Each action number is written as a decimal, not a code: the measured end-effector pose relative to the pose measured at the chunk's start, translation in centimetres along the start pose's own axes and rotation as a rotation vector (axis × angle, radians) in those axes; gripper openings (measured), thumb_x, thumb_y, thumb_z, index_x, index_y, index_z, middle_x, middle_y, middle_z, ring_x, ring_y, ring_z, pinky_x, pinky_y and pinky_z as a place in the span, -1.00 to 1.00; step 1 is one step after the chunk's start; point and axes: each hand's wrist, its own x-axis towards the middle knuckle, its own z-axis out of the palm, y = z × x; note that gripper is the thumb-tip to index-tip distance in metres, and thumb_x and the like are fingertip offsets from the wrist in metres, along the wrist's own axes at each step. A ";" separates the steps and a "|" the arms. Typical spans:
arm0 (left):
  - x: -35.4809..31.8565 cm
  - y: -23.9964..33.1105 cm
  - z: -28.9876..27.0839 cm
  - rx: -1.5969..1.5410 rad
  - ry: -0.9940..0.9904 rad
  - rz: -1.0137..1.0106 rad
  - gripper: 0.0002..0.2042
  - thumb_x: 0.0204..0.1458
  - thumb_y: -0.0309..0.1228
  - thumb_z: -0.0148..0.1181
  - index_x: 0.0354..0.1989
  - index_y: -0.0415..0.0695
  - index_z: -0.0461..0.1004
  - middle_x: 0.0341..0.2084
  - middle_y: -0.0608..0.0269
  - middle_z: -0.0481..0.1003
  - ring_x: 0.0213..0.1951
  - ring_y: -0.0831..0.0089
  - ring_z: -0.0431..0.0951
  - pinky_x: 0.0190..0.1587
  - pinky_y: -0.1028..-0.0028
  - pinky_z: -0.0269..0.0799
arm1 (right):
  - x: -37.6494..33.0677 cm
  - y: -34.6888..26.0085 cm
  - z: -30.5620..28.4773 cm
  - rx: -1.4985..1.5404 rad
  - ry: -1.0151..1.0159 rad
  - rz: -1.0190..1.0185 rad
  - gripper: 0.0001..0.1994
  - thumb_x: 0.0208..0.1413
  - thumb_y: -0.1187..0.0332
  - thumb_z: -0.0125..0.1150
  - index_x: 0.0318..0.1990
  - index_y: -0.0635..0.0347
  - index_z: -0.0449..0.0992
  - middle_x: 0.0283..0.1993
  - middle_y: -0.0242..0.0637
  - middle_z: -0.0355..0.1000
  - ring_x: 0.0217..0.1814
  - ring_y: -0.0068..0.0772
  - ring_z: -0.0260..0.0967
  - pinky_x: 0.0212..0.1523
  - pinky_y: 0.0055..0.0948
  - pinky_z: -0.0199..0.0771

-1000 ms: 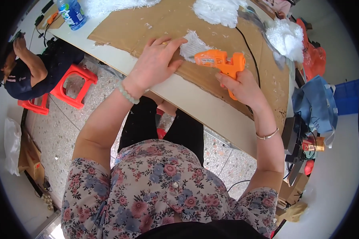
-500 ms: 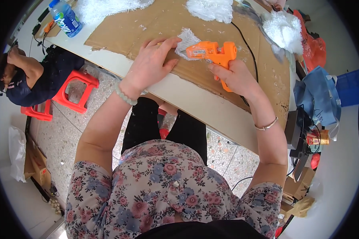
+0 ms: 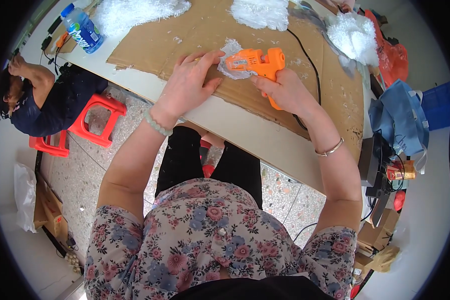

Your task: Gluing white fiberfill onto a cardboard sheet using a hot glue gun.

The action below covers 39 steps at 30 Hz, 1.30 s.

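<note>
- Nearest, a floral shirt fills the lower middle, both forearms reaching forward from its sleeves.
- A metal bangle rings the right wrist; a pale bead bracelet rings the left.
- Bench: its pale front edge runs slantwise beneath the forearms, with a brown cardboard sheet on top.
- Right hand: its grip is clamped on the handle of an orange glue gun, nozzle pointing left.
- Left hand: its grip is apart, thumb clear of the index finger, whose tip is at the white piece's left edge.
- White fringed piece: on the cardboard between the hands, under the gun's front end; nozzle contact cannot be told.
- Beyond, a shaggy white bundle and, far left, a blue-capped bottle.
</note>
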 end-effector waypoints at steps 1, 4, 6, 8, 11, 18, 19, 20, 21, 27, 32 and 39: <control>0.1 0.0 0.0 -0.001 0.000 0.001 -0.47 -0.13 -0.46 0.22 0.09 -0.04 0.24 -0.17 0.24 0.50 0.01 0.20 0.39 0.11 0.20 0.16 | -0.1 0.2 -0.1 0.000 0.001 0.001 -0.71 0.06 0.15 0.16 -0.38 0.25 0.45 -0.54 -0.44 0.33 -0.51 -0.64 0.20 -0.49 -0.57 0.22; 0.0 -0.1 0.0 -0.014 -0.017 -0.008 -0.48 -0.13 -0.46 0.22 0.08 -0.04 0.24 -0.18 0.24 0.50 0.01 0.19 0.38 0.11 0.20 0.15 | -0.6 0.5 -0.2 0.058 0.025 -0.004 -0.71 0.06 0.17 0.15 -0.38 0.26 0.45 -0.54 -0.44 0.33 -0.51 -0.64 0.20 -0.50 -0.57 0.22; 0.1 0.1 -0.3 -0.001 -0.019 -0.013 -0.49 -0.12 -0.46 0.21 0.08 -0.05 0.25 -0.18 0.23 0.50 0.02 0.20 0.38 0.11 0.20 0.14 | -1.1 0.3 -0.5 0.060 0.010 -0.002 -0.73 0.07 0.19 0.14 -0.35 0.26 0.44 -0.54 -0.45 0.32 -0.51 -0.64 0.19 -0.50 -0.58 0.21; 0.1 0.0 -0.3 0.000 -0.023 -0.015 -0.50 -0.12 -0.46 0.21 0.08 -0.05 0.25 -0.18 0.24 0.50 0.03 0.20 0.38 0.11 0.20 0.14 | -1.2 0.4 -0.7 0.038 -0.003 0.013 -0.74 0.07 0.19 0.14 -0.34 0.25 0.44 -0.54 -0.46 0.32 -0.52 -0.65 0.19 -0.50 -0.58 0.21; 0.2 -0.2 -0.1 0.000 -0.021 -0.008 -0.50 -0.11 -0.46 0.20 0.08 -0.04 0.24 -0.18 0.24 0.50 0.03 0.20 0.37 0.12 0.20 0.14 | -1.6 0.4 -0.8 0.027 -0.007 0.037 -0.75 0.07 0.20 0.13 -0.34 0.24 0.44 -0.54 -0.46 0.31 -0.51 -0.66 0.18 -0.50 -0.58 0.20; 0.1 0.0 -0.1 0.001 -0.010 0.002 -0.48 -0.12 -0.47 0.21 0.09 -0.03 0.25 -0.17 0.24 0.50 0.04 0.19 0.37 0.12 0.20 0.14 | -1.0 0.8 -0.7 0.051 -0.012 -0.004 -0.72 0.07 0.16 0.14 -0.38 0.24 0.43 -0.53 -0.45 0.32 -0.50 -0.64 0.21 -0.48 -0.57 0.22; 0.1 0.0 -0.1 0.003 -0.011 0.006 -0.48 -0.12 -0.47 0.21 0.09 -0.03 0.25 -0.17 0.24 0.50 0.04 0.19 0.37 0.12 0.20 0.14 | -0.9 0.6 -0.5 0.053 -0.009 -0.005 -0.72 0.07 0.16 0.14 -0.38 0.24 0.43 -0.53 -0.45 0.32 -0.50 -0.64 0.21 -0.48 -0.57 0.22; 0.1 -0.1 0.0 -0.006 -0.012 0.003 -0.48 -0.12 -0.47 0.21 0.09 -0.03 0.25 -0.16 0.24 0.49 0.03 0.19 0.38 0.12 0.20 0.14 | -0.7 0.5 -0.3 0.040 -0.010 -0.003 -0.70 0.06 0.14 0.14 -0.38 0.25 0.43 -0.53 -0.45 0.33 -0.49 -0.63 0.21 -0.47 -0.57 0.23; 0.1 0.0 0.1 -0.015 -0.014 0.000 -0.48 -0.13 -0.47 0.21 0.09 -0.03 0.25 -0.16 0.24 0.49 0.01 0.19 0.38 0.12 0.20 0.15 | -0.5 0.4 -0.3 0.026 -0.011 -0.001 -0.69 0.06 0.13 0.15 -0.38 0.25 0.43 -0.53 -0.44 0.33 -0.49 -0.62 0.22 -0.46 -0.56 0.24; 0.2 0.0 0.2 -0.026 -0.011 -0.008 -0.49 -0.13 -0.47 0.21 0.08 -0.03 0.26 -0.17 0.21 0.49 -0.03 0.18 0.41 0.12 0.21 0.16 | -0.7 0.9 -0.4 0.049 -0.005 -0.005 -0.69 0.05 0.14 0.15 -0.35 0.26 0.44 -0.52 -0.44 0.34 -0.48 -0.63 0.23 -0.45 -0.56 0.25; 0.2 -0.4 -0.2 -0.028 -0.043 -0.023 -0.50 -0.11 -0.44 0.21 0.07 -0.04 0.27 -0.17 0.20 0.49 -0.03 0.18 0.41 0.12 0.22 0.16 | -2.2 0.6 -1.8 0.061 0.019 0.031 -0.74 0.07 0.19 0.14 -0.34 0.24 0.44 -0.52 -0.45 0.33 -0.49 -0.65 0.20 -0.47 -0.57 0.22; 0.7 -0.3 -0.3 0.043 -0.028 0.032 -0.53 -0.11 -0.43 0.22 0.05 -0.04 0.29 -0.21 0.14 0.49 0.01 0.13 0.39 0.12 0.20 0.16 | -3.0 1.6 -2.5 0.044 0.030 0.087 -0.75 0.08 0.20 0.14 -0.35 0.23 0.44 -0.53 -0.46 0.31 -0.51 -0.67 0.17 -0.49 -0.59 0.20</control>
